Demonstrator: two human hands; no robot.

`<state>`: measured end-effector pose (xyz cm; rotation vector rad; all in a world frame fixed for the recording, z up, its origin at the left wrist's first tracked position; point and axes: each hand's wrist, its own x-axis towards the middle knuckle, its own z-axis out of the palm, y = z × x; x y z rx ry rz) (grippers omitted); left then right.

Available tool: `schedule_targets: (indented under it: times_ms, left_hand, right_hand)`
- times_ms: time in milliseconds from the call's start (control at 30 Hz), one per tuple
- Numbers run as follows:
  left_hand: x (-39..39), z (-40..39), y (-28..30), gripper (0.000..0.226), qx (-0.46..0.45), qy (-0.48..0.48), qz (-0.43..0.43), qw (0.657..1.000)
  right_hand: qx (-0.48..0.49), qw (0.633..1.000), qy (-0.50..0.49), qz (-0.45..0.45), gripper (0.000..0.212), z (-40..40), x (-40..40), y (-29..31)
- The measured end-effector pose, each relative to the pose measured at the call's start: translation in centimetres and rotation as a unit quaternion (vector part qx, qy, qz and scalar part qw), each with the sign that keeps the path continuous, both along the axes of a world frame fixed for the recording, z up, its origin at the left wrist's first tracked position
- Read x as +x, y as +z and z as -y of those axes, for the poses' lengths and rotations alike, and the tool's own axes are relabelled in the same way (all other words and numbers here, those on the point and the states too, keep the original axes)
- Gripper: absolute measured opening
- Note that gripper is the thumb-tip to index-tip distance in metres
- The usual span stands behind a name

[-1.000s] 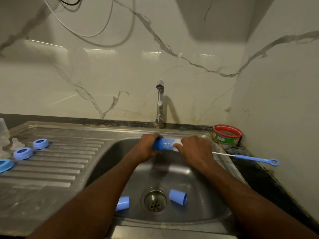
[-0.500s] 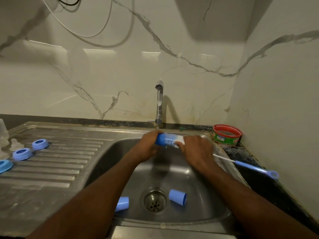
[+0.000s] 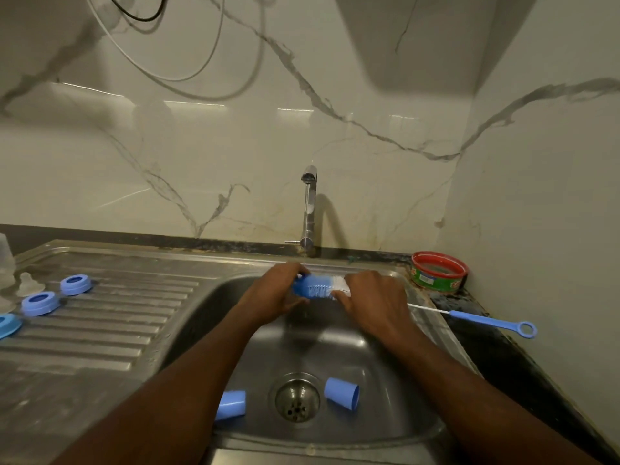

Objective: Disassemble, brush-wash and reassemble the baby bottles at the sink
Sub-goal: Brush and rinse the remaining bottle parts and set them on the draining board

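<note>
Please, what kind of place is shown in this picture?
Most likely a home kitchen sink area. A steel sink with a ridged draining board, a tap against a marble-look wall, and a tub of dish soap in the corner suggest it.

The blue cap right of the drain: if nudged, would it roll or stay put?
The blue cap lies on its side, so it would probably roll, likely curving since it looks tapered. The sink floor seems smooth and maybe wet, so it may also slide.
</note>
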<state>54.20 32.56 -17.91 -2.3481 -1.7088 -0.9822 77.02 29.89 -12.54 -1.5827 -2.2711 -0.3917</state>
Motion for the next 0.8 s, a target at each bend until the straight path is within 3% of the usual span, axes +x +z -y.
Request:
schedule_targets:
  times_ms: [133,233,367,533,600,667,800]
  left_hand:
    - [-1.1,0.4,0.6,0.048,0.016,0.023,0.043,0.999]
    - [-0.4,0.5,0.6,0.057,0.004,-0.042,-0.021,0.999]
    - [-0.5,-0.3,0.2,0.062,0.044,0.032,-0.001,0.999]
    - [-0.4,0.1,0.5,0.057,0.041,-0.046,-0.018,0.998]
    - [-0.9,0.2,0.6,0.058,0.054,-0.015,0.017,0.998]
    - [-0.8,0.2,0.5,0.057,0.025,0.014,0.049,0.998]
    - [0.2,0.4,0.6,0.056,0.000,-0.025,0.012,1.000]
  right_hand:
    - [0.029,1.000,0.003,0.004,0.043,0.1,-0.1,0.7]
    - [0.014,0.999,-0.007,0.038,0.040,0.3,-0.5,0.6]
    - [0.005,1.000,0.024,-0.002,0.043,0.0,-0.3,0.6]
    - [0.022,1.000,-0.009,-0.009,0.044,-0.1,0.2,0.1]
    - [0.011,1.000,0.002,-0.023,0.045,-0.2,0.4,0.1]
    - [0.000,0.999,0.023,-0.029,0.043,-0.2,-0.1,0.2]
    - [-0.001,1.000,-0.012,-0.023,0.044,0.0,-0.3,-0.1]
